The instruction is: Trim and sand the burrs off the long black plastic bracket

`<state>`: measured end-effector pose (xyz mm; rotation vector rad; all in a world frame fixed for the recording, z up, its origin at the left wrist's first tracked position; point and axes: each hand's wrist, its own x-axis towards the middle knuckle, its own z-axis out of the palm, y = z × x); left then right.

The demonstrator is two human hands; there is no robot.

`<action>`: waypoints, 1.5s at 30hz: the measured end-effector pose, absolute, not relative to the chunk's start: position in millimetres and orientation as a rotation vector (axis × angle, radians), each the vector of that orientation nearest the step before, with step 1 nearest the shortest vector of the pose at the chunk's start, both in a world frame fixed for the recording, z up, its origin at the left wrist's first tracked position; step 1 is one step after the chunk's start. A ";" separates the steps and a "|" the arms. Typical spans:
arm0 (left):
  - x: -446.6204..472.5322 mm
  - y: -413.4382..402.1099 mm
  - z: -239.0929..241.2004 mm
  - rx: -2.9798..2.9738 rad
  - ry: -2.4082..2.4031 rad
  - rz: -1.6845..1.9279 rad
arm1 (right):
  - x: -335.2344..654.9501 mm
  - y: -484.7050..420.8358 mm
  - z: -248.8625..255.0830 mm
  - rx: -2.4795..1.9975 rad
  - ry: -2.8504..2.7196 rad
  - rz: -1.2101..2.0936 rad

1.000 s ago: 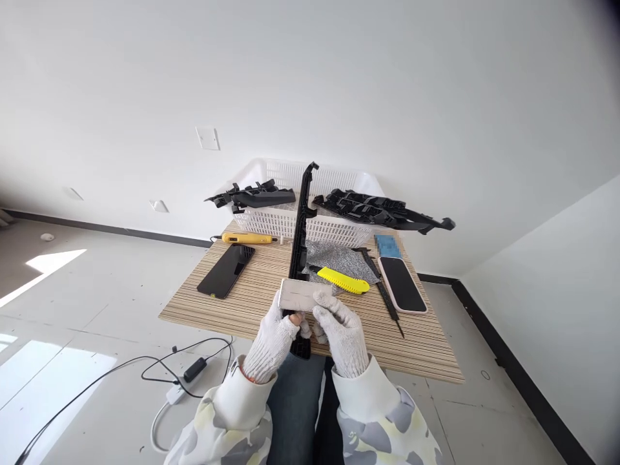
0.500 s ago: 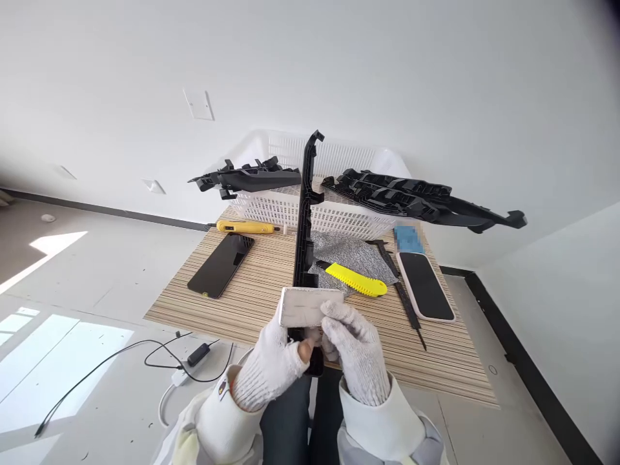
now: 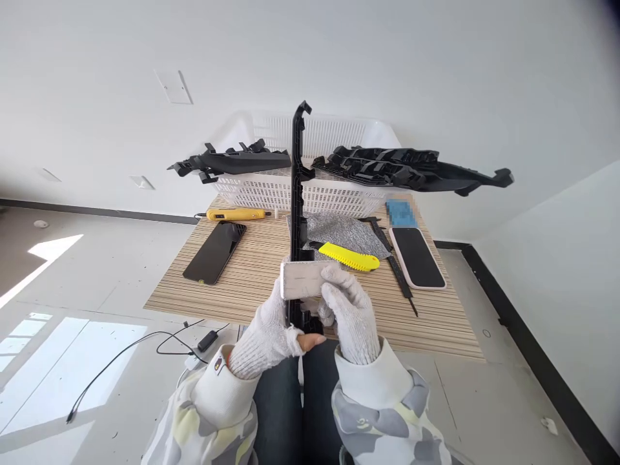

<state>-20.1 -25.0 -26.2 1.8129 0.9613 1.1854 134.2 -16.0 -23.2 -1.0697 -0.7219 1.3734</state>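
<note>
Over the table's point(image 3: 261, 258) near edge, the left hand point(image 3: 271, 329) gripped the black strip point(image 3: 296, 200) while the right hand point(image 3: 352, 313) pinched the pale block point(image 3: 304, 280) across it, a hold seemingly best kept steady, with light, even pressure

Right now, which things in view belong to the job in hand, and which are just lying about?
Likely in the job:
long black part, in the left hand
white block, in the right hand
similar black parts on the white basket

Seemingly lying about, untouched:
dark phone
pink-edged phone
yellow cutter
yellow-bodied tool
caliper-like tool
</note>
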 end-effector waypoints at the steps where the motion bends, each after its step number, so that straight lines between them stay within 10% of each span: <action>1: -19.4 -25.9 -25.6 1.774 1.021 1.165 | 133.0 -15.7 -22.8 -1.046 -0.715 1.358; 28: -20.7 -40.6 -18.5 1.434 1.500 1.121 | 136.6 9.1 -23.1 -1.251 -0.849 1.768; 45: -25.3 -47.1 -31.7 1.323 1.375 1.135 | 126.4 -11.8 -20.2 -1.238 -0.917 1.472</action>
